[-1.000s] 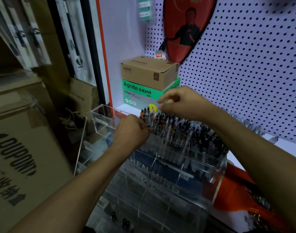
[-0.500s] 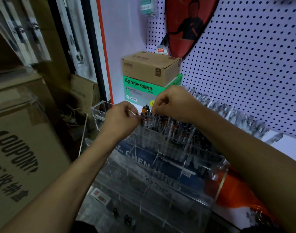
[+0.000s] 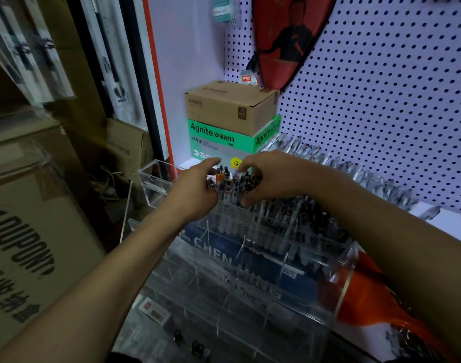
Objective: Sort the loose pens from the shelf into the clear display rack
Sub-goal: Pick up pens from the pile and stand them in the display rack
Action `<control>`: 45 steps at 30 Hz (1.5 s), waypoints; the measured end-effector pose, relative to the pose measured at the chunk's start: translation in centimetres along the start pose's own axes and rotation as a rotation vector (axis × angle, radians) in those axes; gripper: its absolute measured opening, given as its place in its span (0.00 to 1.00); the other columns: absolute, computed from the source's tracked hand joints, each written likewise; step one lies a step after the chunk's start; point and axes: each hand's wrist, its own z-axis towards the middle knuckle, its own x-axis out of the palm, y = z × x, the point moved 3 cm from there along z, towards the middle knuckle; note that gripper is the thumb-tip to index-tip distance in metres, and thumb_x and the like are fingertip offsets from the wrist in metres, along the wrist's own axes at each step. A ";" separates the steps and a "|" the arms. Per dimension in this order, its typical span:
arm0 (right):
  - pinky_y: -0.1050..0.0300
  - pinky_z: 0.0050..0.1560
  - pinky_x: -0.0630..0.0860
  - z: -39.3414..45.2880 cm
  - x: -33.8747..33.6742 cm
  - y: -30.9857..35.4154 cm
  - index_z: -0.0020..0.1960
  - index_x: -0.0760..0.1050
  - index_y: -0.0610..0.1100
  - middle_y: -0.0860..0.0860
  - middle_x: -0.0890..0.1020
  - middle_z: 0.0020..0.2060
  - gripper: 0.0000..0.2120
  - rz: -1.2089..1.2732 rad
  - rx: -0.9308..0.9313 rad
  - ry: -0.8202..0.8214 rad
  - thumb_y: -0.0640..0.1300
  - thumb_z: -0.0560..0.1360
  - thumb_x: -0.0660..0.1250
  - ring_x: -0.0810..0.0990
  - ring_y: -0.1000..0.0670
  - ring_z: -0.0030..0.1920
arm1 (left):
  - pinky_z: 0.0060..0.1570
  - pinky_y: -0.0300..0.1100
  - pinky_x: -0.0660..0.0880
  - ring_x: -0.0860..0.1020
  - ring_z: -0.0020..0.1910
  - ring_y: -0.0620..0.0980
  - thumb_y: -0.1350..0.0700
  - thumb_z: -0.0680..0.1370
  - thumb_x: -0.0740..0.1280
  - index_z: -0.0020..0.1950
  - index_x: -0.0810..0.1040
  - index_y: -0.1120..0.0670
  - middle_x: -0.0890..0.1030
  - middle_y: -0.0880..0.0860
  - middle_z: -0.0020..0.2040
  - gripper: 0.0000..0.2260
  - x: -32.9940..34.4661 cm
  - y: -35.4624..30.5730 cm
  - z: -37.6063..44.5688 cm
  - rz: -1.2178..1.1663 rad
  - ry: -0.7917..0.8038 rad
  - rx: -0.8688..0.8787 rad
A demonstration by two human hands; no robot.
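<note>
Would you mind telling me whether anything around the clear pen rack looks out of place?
A few small dark items lie loose below the clear rack, outside its compartments; what they are is unclear.

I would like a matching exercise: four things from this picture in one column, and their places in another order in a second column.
1. brown carton
2. green box
3. clear display rack
4. DUPONT carton

a. far left, beside the shelf
b. on top of the stack
c. under both hands
d. beneath the brown carton

Pairs: 1-b, 2-d, 3-c, 4-a
</note>
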 end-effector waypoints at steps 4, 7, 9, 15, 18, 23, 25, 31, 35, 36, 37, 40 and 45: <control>0.58 0.49 0.68 0.9 -0.3 0.6 0.67 0.72 0.46 0.48 0.75 0.57 0.33 0.001 0.030 0.006 0.57 0.67 0.77 0.71 0.50 0.52 | 0.64 0.51 0.73 0.76 0.62 0.57 0.66 0.75 0.66 0.72 0.70 0.55 0.77 0.56 0.65 0.25 0.3 -0.6 0.6 0.006 -0.028 0.024; 0.58 0.49 0.71 0.5 -0.2 0.6 0.66 0.71 0.46 0.51 0.72 0.52 0.31 0.051 0.000 -0.051 0.50 0.67 0.78 0.74 0.49 0.54 | 0.61 0.47 0.74 0.77 0.60 0.55 0.71 0.73 0.64 0.72 0.71 0.56 0.77 0.56 0.65 0.27 0.4 -0.9 0.2 -0.096 -0.008 0.043; 0.59 0.49 0.71 -0.1 0.0 -0.1 0.69 0.69 0.47 0.52 0.72 0.54 0.33 0.167 -0.019 -0.082 0.46 0.67 0.78 0.73 0.51 0.52 | 0.53 0.47 0.77 0.79 0.53 0.53 0.73 0.74 0.62 0.72 0.69 0.54 0.76 0.55 0.65 0.28 0.2 -0.5 0.1 -0.251 -0.008 0.032; 0.54 0.54 0.74 0.2 0.8 -0.9 0.69 0.69 0.45 0.47 0.75 0.60 0.33 0.101 0.005 -0.008 0.52 0.69 0.77 0.75 0.48 0.57 | 0.40 0.40 0.74 0.79 0.46 0.49 0.70 0.72 0.65 0.73 0.67 0.50 0.75 0.49 0.62 0.31 0.9 0.2 -0.1 -0.157 0.071 0.035; 0.57 0.46 0.72 0.9 0.9 0.0 0.58 0.76 0.44 0.50 0.75 0.48 0.24 0.081 -0.019 -0.096 0.52 0.67 0.78 0.75 0.49 0.50 | 0.53 0.43 0.74 0.77 0.57 0.54 0.70 0.71 0.65 0.70 0.72 0.51 0.79 0.53 0.61 0.29 0.9 -0.7 -0.1 -0.092 0.014 0.102; 0.68 0.39 0.68 0.5 -0.5 -0.8 0.59 0.78 0.46 0.53 0.77 0.47 0.20 0.238 -0.036 -0.241 0.43 0.68 0.77 0.74 0.60 0.42 | 0.52 0.50 0.80 0.80 0.47 0.51 0.74 0.74 0.62 0.72 0.69 0.52 0.77 0.54 0.63 0.30 0.2 -0.4 0.2 -0.319 -0.073 0.067; 0.66 0.41 0.70 0.2 -0.4 -1.1 0.63 0.76 0.47 0.53 0.77 0.51 0.24 0.270 -0.038 -0.198 0.43 0.68 0.77 0.73 0.62 0.42 | 0.52 0.53 0.80 0.81 0.44 0.50 0.75 0.74 0.61 0.71 0.70 0.53 0.77 0.55 0.62 0.29 0.0 0.5 0.4 -0.441 -0.081 0.023; 0.56 0.52 0.72 -0.2 0.6 -0.8 0.70 0.68 0.50 0.54 0.73 0.54 0.34 0.217 -0.007 -0.055 0.52 0.68 0.77 0.75 0.52 0.51 | 0.53 0.42 0.78 0.79 0.53 0.45 0.69 0.73 0.68 0.69 0.73 0.48 0.78 0.44 0.54 0.27 0.4 0.4 -0.1 -0.239 0.028 0.113; 0.51 0.55 0.76 -0.4 1.1 -0.5 0.64 0.72 0.47 0.49 0.80 0.55 0.27 0.183 -0.037 -0.143 0.52 0.69 0.77 0.78 0.49 0.52 | 0.54 0.44 0.78 0.80 0.49 0.46 0.69 0.74 0.70 0.69 0.73 0.49 0.77 0.45 0.57 0.27 0.8 0.4 -0.1 -0.205 -0.015 0.142; 0.51 0.55 0.76 -0.6 1.3 -0.5 0.63 0.73 0.46 0.47 0.80 0.55 0.26 0.183 -0.042 -0.151 0.52 0.69 0.76 0.78 0.49 0.52 | 0.53 0.45 0.80 0.81 0.46 0.45 0.70 0.74 0.68 0.69 0.73 0.50 0.78 0.46 0.58 0.27 0.8 0.7 -0.2 -0.258 -0.039 0.121; 0.52 0.54 0.76 -0.8 1.3 -0.6 0.64 0.72 0.46 0.47 0.79 0.57 0.26 0.189 -0.041 -0.157 0.51 0.70 0.76 0.78 0.50 0.53 | 0.51 0.46 0.80 0.81 0.44 0.43 0.72 0.74 0.67 0.68 0.74 0.51 0.78 0.48 0.58 0.25 0.8 0.9 -0.2 -0.307 -0.060 0.100; 0.59 0.52 0.72 -1.9 1.1 -0.8 0.71 0.67 0.47 0.47 0.76 0.63 0.33 0.233 -0.022 -0.218 0.51 0.70 0.76 0.74 0.53 0.53 | 0.47 0.32 0.78 0.80 0.46 0.43 0.71 0.74 0.67 0.63 0.76 0.52 0.76 0.50 0.58 0.21 0.9 1.1 -0.5 -0.260 -0.123 0.099; 0.74 0.49 0.69 -5.0 0.0 -1.2 0.66 0.75 0.44 0.49 0.81 0.57 0.24 0.272 -0.038 -0.505 0.46 0.72 0.75 0.77 0.56 0.51 | 0.42 0.22 0.68 0.73 0.49 0.45 0.70 0.73 0.67 0.60 0.77 0.54 0.73 0.50 0.54 0.18 0.6 0.1 -1.2 -0.035 -0.179 0.163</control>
